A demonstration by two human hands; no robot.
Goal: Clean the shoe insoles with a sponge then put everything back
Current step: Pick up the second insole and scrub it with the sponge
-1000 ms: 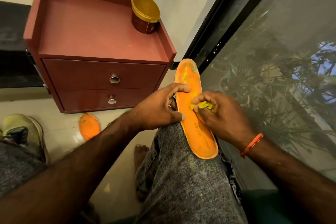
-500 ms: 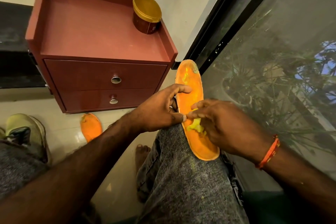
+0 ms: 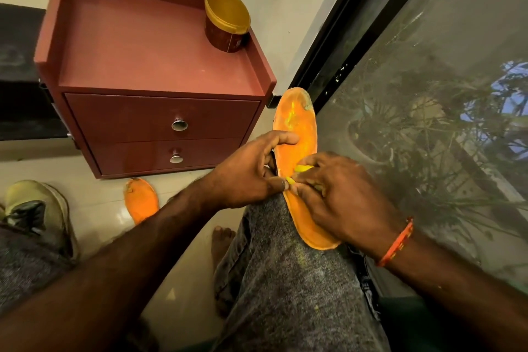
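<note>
Insole (image 3: 297, 134) lies lengthwise along my right knee, toe toward the window frame; left hand (image 3: 245, 177) pinches its left edge, right hand (image 3: 340, 203) fingers curled, pressing the yellow sponge (image 3: 302, 168) mid-insole, unscrubbed heel nearer me, toward my wrist.

Your arms are bare from the elbows down, with no sleeves showing. On your right wrist you wear a thin orange thread band (image 3: 395, 243), slightly braided in look. Your legs are in grey, mottled denim jeans (image 3: 285, 288), flecked with yellow specks near the knee. Below the hem your foot (image 3: 221, 240) is bare, toes showing.
</note>
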